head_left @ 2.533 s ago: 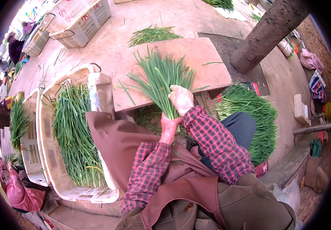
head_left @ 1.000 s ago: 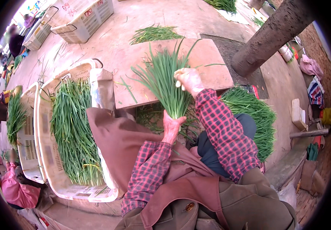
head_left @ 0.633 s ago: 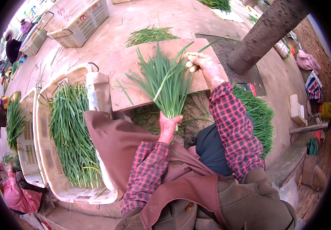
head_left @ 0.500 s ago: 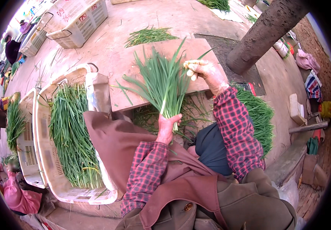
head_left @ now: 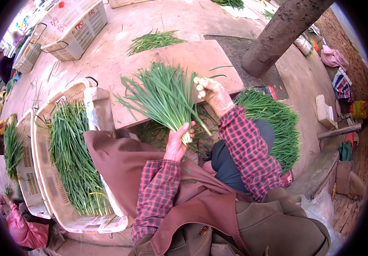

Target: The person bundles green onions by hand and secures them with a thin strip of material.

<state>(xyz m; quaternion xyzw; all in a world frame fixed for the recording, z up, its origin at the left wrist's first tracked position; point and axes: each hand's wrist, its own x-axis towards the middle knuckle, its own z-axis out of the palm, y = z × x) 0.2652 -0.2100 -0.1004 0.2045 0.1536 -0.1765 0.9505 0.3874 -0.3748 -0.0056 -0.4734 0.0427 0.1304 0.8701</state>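
Observation:
My left hand [head_left: 176, 145] is wrapped around the pale stem ends of a bunch of garlic chives [head_left: 160, 96]. The leaves fan away from me over a low board [head_left: 216, 55]. At the bunch's right edge, my right hand [head_left: 213, 94] has its fingers curled in a pinch, with pale yellowish covers on the fingertips. A garlic chive stalk [head_left: 202, 123] hangs apart from the bunch below those fingers, its leaf running up to them; the exact grip is partly hidden. Loose chives lie under the board's near edge.
A white plastic crate [head_left: 81, 224] full of chives stands at my left, another crate [head_left: 27, 170] beyond it. A chive pile [head_left: 273, 121] lies by my right knee. More chives [head_left: 156, 42] lie behind the board. A thick post [head_left: 277, 38] rises at the far right.
The bunch has tipped to the left and its leaves have spread. A stalk now stands out at its right side. My right hand has come lower and closer to the bunch.

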